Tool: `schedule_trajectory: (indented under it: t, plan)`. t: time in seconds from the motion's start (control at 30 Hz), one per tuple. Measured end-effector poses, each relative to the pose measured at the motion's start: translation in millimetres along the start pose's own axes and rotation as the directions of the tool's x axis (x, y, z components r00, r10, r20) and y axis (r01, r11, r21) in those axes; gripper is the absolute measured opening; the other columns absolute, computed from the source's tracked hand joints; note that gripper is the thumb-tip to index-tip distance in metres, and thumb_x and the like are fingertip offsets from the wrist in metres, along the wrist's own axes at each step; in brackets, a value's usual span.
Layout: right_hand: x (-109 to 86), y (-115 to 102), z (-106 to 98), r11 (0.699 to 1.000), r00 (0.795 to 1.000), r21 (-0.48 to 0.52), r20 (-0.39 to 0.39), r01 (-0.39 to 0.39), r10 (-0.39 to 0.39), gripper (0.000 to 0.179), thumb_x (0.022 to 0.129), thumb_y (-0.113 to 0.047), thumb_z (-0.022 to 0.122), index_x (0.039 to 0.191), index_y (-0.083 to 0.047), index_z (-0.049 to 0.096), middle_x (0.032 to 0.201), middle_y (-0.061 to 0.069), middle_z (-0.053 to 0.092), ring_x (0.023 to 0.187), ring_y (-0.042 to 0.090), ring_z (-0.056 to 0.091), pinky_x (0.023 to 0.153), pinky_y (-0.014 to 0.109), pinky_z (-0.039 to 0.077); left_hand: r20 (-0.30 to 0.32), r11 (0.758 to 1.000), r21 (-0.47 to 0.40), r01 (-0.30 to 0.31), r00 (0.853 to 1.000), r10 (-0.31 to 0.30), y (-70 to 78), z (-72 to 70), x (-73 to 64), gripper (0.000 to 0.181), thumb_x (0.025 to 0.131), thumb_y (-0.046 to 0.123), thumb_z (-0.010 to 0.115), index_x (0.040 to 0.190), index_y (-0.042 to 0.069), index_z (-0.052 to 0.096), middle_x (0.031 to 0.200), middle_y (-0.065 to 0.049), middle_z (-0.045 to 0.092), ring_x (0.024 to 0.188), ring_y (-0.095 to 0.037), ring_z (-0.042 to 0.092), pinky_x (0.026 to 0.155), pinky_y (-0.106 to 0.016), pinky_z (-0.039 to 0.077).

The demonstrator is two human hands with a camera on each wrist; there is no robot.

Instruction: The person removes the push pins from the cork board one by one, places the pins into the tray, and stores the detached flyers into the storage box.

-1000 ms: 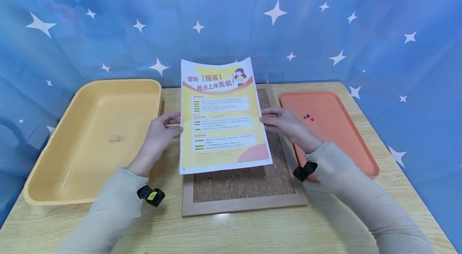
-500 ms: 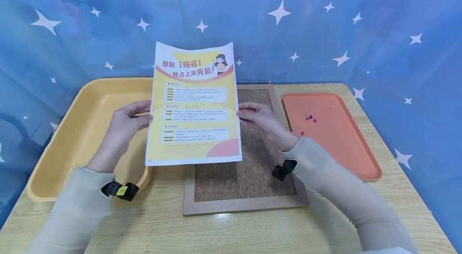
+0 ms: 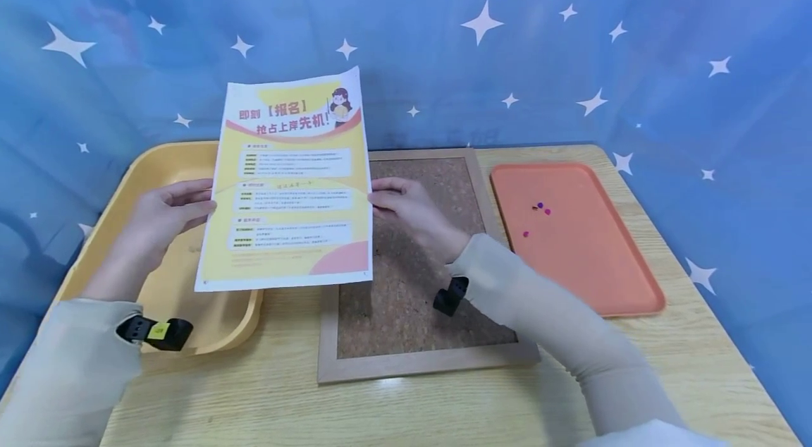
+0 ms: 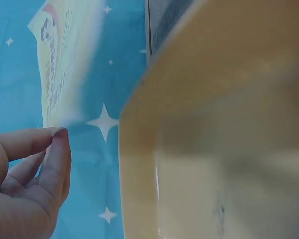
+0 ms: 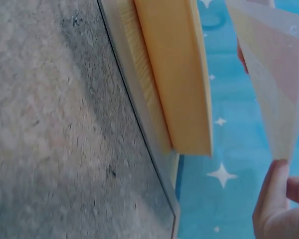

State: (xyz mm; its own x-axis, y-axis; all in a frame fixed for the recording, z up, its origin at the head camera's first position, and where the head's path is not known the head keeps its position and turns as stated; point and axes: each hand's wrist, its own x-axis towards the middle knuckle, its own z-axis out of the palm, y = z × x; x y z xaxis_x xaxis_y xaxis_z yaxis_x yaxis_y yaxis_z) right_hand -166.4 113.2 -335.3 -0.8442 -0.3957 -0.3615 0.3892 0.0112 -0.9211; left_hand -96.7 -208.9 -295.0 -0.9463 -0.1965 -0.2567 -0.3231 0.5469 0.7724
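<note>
A yellow and white printed poster sheet (image 3: 285,186) is held up between both hands, its top edge tipped away. My left hand (image 3: 158,225) pinches its left edge about midway down; the left wrist view shows thumb and fingertips (image 4: 60,134) meeting at the paper. On the opposite edge my right hand (image 3: 415,214) pinches the sheet in the same way. Beneath the paper, the yellow tub (image 3: 244,327) is partly covered from view. To its right a wood-framed cork board (image 3: 431,306) lies flat on the table, with the right forearm passing over its lower right part.
An orange-pink tray (image 3: 583,249) sits at the right, carrying several small purple and pink pieces (image 3: 540,206). Pale wood table (image 3: 355,419) shows along the front. Behind the table hangs a blue curtain (image 3: 412,24) with white stars.
Both hands have carried the poster sheet leftward, from above the cork board to over the tub's right part. More of the cork board now shows, and the sheet has risen a little.
</note>
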Motion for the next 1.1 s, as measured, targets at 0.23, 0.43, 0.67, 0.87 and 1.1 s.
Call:
schedule_trajectory:
  t: [0.23, 0.43, 0.67, 0.87, 1.1]
  plan:
    - [8.5, 5, 31, 0.996, 0.998, 0.080, -0.041, -0.041, 0.045, 0.034, 0.094, -0.007, 0.056, 0.128, -0.002, 0.055, 0.122, 0.017, 0.060, 0.089, 0.011, 0.062, 0.104, 0.041, 0.047, -0.040, 0.997, 0.002, 0.077, 0.996, -0.077, -38.4, -18.4, 22.5, 0.062, 0.095, 0.033, 0.056, 0.148, 0.009, 0.035, 0.112, 0.010, 0.051, 0.085, 0.010, 0.052, 0.072, -0.012, 0.052]
    - [15.6, 12, 56, 0.986, 0.996, 0.148, -0.039, -0.075, 0.082, 0.033, 0.093, -0.006, 0.058, 0.125, -0.003, 0.058, 0.118, 0.014, 0.061, 0.088, 0.011, 0.063, 0.082, 0.021, 0.056, -0.119, 0.983, -0.058, 0.175, 0.976, -0.181, -71.8, -34.1, 35.3, 0.061, 0.090, 0.039, 0.061, 0.145, 0.021, 0.041, 0.097, 0.025, 0.052, 0.085, 0.010, 0.053, 0.071, -0.012, 0.052]
    - [21.1, 23, 82, 0.975, 0.994, 0.197, -0.029, -0.098, 0.106, 0.030, 0.092, -0.004, 0.059, 0.121, -0.002, 0.062, 0.117, 0.016, 0.063, 0.094, 0.017, 0.066, 0.089, 0.028, 0.055, -0.118, 0.973, 0.025, 0.229, 0.967, -0.225, -62.9, -44.4, 8.7, 0.062, 0.096, 0.032, 0.052, 0.149, 0.006, 0.032, 0.082, 0.030, 0.047, 0.072, 0.016, 0.049, 0.063, -0.006, 0.047]
    - [25.1, 32, 101, 0.972, 0.993, 0.208, -0.031, -0.106, 0.115, 0.028, 0.091, -0.003, 0.060, 0.119, -0.002, 0.063, 0.112, 0.015, 0.064, 0.099, 0.022, 0.068, 0.088, 0.028, 0.055, -0.146, 0.946, 0.059, 0.320, 0.940, -0.309, -81.8, -52.5, 8.6, 0.061, 0.098, 0.036, 0.047, 0.150, 0.009, 0.028, 0.095, 0.022, 0.046, 0.084, 0.005, 0.047, 0.081, -0.016, 0.050]
    - [26.1, 45, 121, 0.968, 0.993, 0.225, -0.020, -0.111, 0.119, 0.025, 0.089, 0.000, 0.060, 0.113, 0.001, 0.064, 0.101, 0.013, 0.065, 0.096, 0.024, 0.068, 0.084, 0.027, 0.057, -0.186, 0.917, 0.040, 0.397, 0.905, -0.384, -110.4, -60.3, 18.7, 0.063, 0.098, 0.041, 0.045, 0.151, 0.013, 0.028, 0.095, 0.023, 0.044, 0.096, -0.007, 0.046, 0.097, -0.039, 0.043]
